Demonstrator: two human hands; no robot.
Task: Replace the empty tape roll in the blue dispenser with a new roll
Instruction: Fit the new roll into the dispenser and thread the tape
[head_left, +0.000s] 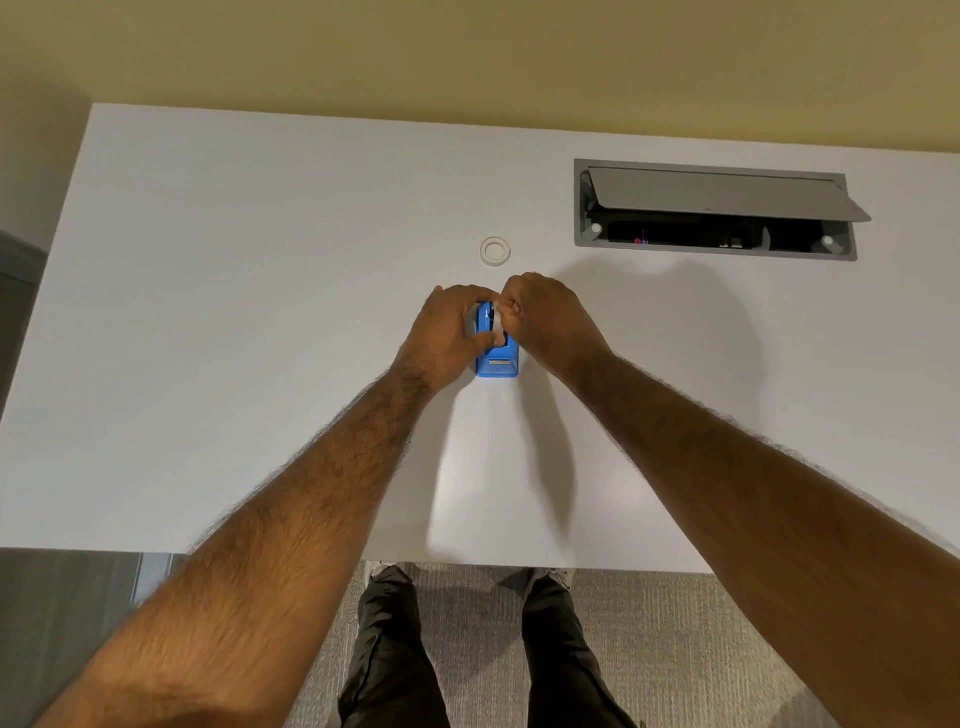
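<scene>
No text, label, brand, number or sign is showing clearly enough to be read. The small blue plastic tape dispenser (497, 358) is showing no readable mark on its visible part, and the two hands are covering most of it. The small white tape ring (494, 251) lying on the white table (260, 312) is showing a plain surface. Inside the grey recessed cable box (714, 210) a tiny red spot is glowing, but it is too small to read.

Blue dispenser (497, 358), white tape roll (494, 251), white table (260, 312), grey carpet (675, 649).
</scene>
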